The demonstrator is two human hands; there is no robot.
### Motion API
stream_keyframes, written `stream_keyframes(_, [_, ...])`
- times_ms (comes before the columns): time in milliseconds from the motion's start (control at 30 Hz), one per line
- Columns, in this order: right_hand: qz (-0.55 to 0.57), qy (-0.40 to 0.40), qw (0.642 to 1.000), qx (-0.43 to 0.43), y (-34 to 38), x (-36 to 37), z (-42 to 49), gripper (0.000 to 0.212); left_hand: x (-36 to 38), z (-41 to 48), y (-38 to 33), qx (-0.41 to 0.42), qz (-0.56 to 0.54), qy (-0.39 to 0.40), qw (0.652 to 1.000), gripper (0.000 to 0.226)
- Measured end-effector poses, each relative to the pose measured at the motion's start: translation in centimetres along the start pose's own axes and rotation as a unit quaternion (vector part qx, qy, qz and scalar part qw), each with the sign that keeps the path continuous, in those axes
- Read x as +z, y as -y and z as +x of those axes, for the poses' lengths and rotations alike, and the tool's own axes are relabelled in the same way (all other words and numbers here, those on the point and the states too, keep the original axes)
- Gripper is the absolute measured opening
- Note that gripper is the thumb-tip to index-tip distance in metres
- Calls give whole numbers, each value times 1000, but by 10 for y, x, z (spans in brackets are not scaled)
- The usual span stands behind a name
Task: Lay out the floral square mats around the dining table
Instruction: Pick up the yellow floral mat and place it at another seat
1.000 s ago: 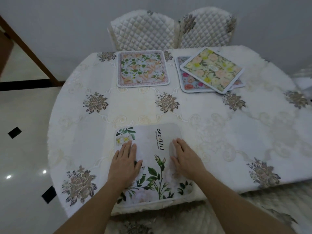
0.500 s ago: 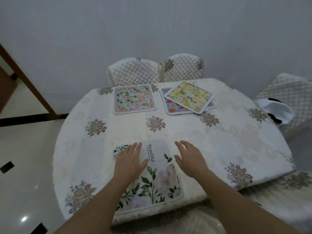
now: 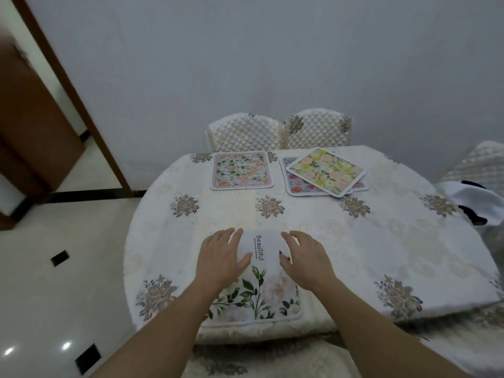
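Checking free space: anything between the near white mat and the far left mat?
Head view: only bare tablecloth between the white mat and far left mat.

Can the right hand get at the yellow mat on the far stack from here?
Probably yes: bare tablecloth lies between the right hand and the yellow mat, which sits uncovered atop the stack, though a forward lean looks needed.

Head cam: both hands spread flat, palms down, over the white mat (image 3: pixel 256 290) w/ green leaves at the near edge of the table (image 3: pixel 409 255). Left hand (image 3: pixel 222 259) and right hand (image 3: pixel 306 257) sit either side of its "Beautiful" print. Far side: one floral mat (image 3: pixel 241 170) flat, plus a yellow mat (image 3: pixel 326 171) lying skewed on top of another mat (image 3: pixel 296 184). Two quilted chairs (image 3: pixel 278 130) behind.
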State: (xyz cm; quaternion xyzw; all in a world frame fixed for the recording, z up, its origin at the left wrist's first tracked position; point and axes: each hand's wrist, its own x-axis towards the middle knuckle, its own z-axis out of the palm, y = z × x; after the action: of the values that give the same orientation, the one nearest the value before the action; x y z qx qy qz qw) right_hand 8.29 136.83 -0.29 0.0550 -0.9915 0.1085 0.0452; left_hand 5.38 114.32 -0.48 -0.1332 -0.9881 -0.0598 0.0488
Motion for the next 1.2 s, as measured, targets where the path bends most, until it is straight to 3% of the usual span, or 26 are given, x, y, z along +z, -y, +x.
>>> stream_keyframes(200, [15,15,997,-75,29,7,-3,58,-13,-43,10,-52,13,-5,999,63])
stream_keyframes(400, [33,46,984,-167,91,25,-7,56,-25,-116,46,-144,41,5,989,67])
stream_keyframes(800, [48,92,926,-364,289,52,-18,55,-69,-272,167,-355,71,-37,931,67])
stream_keyframes(1000, [48,114,900,-418,396,84,-23,57,-66,-326,242,-409,68,-43,909,69])
stream_keyframes(1200, [18,127,897,-423,503,121,-1,57,-62,-350,362,-424,55,-53,902,71])
